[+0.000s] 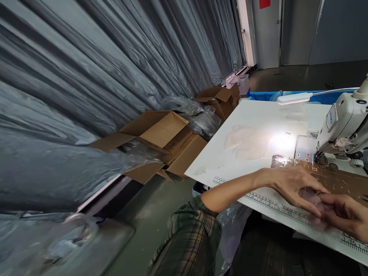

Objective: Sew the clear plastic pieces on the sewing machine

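My left hand (296,186) reaches over the front of the sewing table, its thumb and fingers closed at the tips. Close against it, my right hand (346,212) is closed in a pinch. Between them shows a thin, sheer pinkish piece of fabric (310,196), blurred and partly covered by the fingers. Behind the hands lies a brown taped board (339,180) on the tabletop. The white sewing machine (342,119) stands at the right, its needle area just beyond the board. Sheer, pale fabric pieces (247,142) rest on the table to the left.
A printed ruler (273,207) runs along the white table's (212,153) front edge. A white lamp (294,98) lights the surface near the machine. Open cardboard boxes (163,130) and clear plastic bags (201,119) stand left of the table, beside a grey curtain (115,57).
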{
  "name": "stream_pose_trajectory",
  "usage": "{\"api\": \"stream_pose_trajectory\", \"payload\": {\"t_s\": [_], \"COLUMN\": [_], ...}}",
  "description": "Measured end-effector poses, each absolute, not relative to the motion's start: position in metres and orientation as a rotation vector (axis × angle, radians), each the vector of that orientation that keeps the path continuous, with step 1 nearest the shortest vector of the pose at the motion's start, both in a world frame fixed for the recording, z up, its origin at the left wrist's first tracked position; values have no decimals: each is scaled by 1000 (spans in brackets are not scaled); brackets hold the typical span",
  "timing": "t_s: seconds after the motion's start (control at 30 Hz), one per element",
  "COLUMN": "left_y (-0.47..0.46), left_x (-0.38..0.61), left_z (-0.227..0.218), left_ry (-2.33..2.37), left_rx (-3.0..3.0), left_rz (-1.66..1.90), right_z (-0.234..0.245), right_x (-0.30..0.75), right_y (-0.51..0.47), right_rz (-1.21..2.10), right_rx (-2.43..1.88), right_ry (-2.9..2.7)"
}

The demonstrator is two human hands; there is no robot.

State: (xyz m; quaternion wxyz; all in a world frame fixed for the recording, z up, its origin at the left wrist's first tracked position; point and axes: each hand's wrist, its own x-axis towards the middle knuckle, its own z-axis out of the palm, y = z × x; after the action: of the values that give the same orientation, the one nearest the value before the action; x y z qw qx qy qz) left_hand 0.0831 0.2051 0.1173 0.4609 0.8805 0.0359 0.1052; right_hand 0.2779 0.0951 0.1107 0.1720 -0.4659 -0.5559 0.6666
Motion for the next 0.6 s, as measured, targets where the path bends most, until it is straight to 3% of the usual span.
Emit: {"api": "stream_pose_trajectory", "payload": {"t_s": [0.1,0.33,0.6], "left_y": [219,228,227], "left_x": [71,65,65], "left_z": [108,88,88], "left_ry": [135,701,723], "left_rx": [1972,1477,975], "left_rz": [224,645,760], "right_z": [116,120,113], "right_x": [297,295,284], "right_y": [103,137,134], "right_rz": [2019,1614,1452], "right_rx": [-1323,-1584,-1536], "right_ry": [-1478,-1044,-829]}}
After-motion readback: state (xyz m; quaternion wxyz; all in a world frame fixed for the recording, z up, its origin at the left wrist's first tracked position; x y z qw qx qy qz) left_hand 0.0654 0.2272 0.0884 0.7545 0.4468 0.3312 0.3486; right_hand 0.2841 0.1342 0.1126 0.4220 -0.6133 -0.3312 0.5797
